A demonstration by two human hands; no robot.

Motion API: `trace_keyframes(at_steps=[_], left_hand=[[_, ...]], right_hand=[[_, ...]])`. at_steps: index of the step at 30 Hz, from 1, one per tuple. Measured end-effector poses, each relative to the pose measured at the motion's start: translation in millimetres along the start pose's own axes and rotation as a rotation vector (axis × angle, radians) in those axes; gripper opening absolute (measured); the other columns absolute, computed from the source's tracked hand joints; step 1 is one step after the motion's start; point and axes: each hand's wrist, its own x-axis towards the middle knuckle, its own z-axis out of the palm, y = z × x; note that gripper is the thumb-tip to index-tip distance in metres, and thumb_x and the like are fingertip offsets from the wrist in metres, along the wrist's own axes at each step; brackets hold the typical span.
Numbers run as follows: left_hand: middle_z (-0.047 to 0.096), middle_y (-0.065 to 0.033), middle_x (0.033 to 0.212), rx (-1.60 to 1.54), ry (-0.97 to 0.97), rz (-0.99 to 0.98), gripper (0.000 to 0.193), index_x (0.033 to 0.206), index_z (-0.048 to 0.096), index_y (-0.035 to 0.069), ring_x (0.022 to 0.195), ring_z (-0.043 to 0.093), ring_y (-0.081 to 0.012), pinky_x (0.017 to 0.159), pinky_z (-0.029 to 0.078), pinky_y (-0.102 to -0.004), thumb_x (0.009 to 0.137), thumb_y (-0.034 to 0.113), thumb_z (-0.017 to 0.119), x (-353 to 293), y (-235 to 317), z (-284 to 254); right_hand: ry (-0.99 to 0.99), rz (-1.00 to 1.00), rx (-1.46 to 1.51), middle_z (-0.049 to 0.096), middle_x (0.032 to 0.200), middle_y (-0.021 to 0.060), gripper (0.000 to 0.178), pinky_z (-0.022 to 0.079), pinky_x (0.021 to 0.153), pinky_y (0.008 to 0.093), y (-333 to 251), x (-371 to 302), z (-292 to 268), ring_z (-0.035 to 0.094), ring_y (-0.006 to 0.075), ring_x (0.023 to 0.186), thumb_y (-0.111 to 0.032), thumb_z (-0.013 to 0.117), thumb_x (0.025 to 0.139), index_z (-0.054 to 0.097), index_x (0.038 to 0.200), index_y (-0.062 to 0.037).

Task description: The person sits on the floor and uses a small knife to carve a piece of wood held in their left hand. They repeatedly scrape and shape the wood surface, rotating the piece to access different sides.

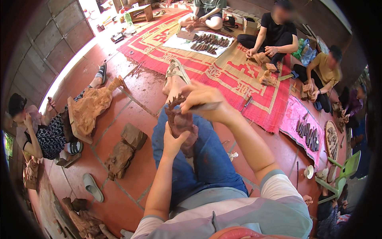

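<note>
A reddish-brown wood carving [183, 124] with a rounded body and a jagged top rests upright between my jeans-clad legs. My left hand [174, 142] is wrapped round its lower left side, thumb across the front. Close by the jagged top, my right hand [206, 99] is closed on a thin, dark, flat tool [207, 106]. One end of that tool sticks out to the right under the palm. Its working end is hidden by my fingers and the carving, so I cannot tell its exact kind.
Wood blocks [134, 136] lie on the tiles to my left, near a grey-green slipper [93, 187]. Ahead, a red patterned mat [159, 36] bears a white cloth [175, 42] with many dark tools. On the right are a pink cloth [289, 117] and green chair [350, 165]. Several people sit around.
</note>
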Motion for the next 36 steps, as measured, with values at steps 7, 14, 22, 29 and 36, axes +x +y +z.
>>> trace_keyframes(at_steps=[7,14,22,29,36], left_hand=[[0.056,-0.0105,0.111,0.01,0.0,0.005,0.059,0.119,0.045,0.002,0.104,0.054,-0.0189,0.092,0.043,-0.0327,0.071,0.02,0.076,1.0,9.1,5.1],[0.056,-0.0092,0.11,-0.036,-0.021,-0.015,0.057,0.118,0.045,0.002,0.102,0.054,-0.0169,0.091,0.043,-0.0315,0.072,0.017,0.076,-0.6,14.1,5.0],[0.055,-0.0089,0.112,-0.011,-0.037,-0.014,0.058,0.12,0.044,0.002,0.103,0.053,-0.0155,0.091,0.043,-0.0305,0.074,0.017,0.075,4.4,8.6,4.5],[0.052,-0.0074,0.119,-0.178,-0.127,0.0,0.047,0.125,0.044,0.002,0.112,0.048,-0.0146,0.097,0.038,-0.0301,0.09,0.03,0.06,11.3,15.9,-15.9],[0.062,-0.0041,0.108,0.11,-0.09,0.039,0.039,0.117,0.056,0.001,0.101,0.055,-0.0106,0.09,0.042,-0.0259,0.097,0.033,0.051,49.9,41.1,-10.0]], right_hand=[[0.19,0.066,0.077,0.069,0.08,0.0036,0.018,0.037,0.104,0.0465,-3.7,-7.6,-15.4,0.063,0.0277,0.101,0.001,0.075,0.065,0.07,0.077,-0.0113],[0.013,0.078,-0.188,0.066,0.081,0.0008,0.01,0.039,0.103,0.0432,-1.2,-2.3,3.1,0.064,0.0222,0.098,-0.013,0.074,0.069,0.067,0.077,-0.0134],[0.055,0.203,-0.045,0.068,0.078,0.0042,0.009,0.04,0.103,0.0438,1.5,-7.7,4.1,0.065,0.0216,0.098,-0.003,0.074,0.072,0.069,0.079,-0.0066],[0.733,0.254,0.258,0.067,0.089,0.0063,0.014,0.05,0.088,0.0327,5.7,-66.6,-21.2,0.064,0.0168,0.091,0.008,0.071,0.075,0.066,0.084,-0.0012],[0.726,0.772,0.24,0.064,0.084,0.0086,0.012,0.051,0.077,0.0265,1.1,-199.5,-2.5,0.063,0.0149,0.083,0.001,0.07,0.081,0.059,0.086,0.0002]])
